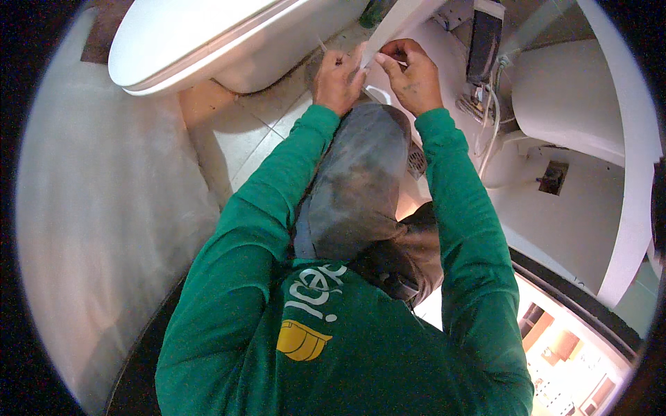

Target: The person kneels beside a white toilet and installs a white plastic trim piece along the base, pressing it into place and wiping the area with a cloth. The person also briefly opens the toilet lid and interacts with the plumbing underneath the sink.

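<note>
Has a white strip (pixel 400 25) between the two hands, slanting down from the upper edge of the view to a lower end just beyond the knee. Bends the left hand (pixel 336 83) in along the left side of that end, with fingers curled; cannot tell whether closed on the strip or only touching it. Shows a thin pale sliver (pixel 322 44) jutting up beside the left fingers; cannot tell whether held by them. Curves the right hand (pixel 417 78) in from the other side, with thumb and forefinger close together at the strip's edge; cannot tell whether pinching it. Between the wrists, shows a curved white piece (pixel 378 94), partly hidden by the knee of the grey trousers (pixel 354 180). Wears a green shirt (pixel 472 201) with long sleeves, both stretched forward past the knee. Between knee and right sleeve, shows a small slotted grate (pixel 416 161). To the left, shows a white toilet (pixel 239 48) on a pale tile floor (pixel 274 125), and farther out a greyish surface (pixel 111 222), too blurred to name. To the right, shows a dark upright piece (pixel 483 41), thin hoses (pixel 494 125), a rounded white basin (pixel 565 93) and a squarish dark opening (pixel 553 178). At the lower right, shows a brightly lit room (pixel 555 347).
</note>
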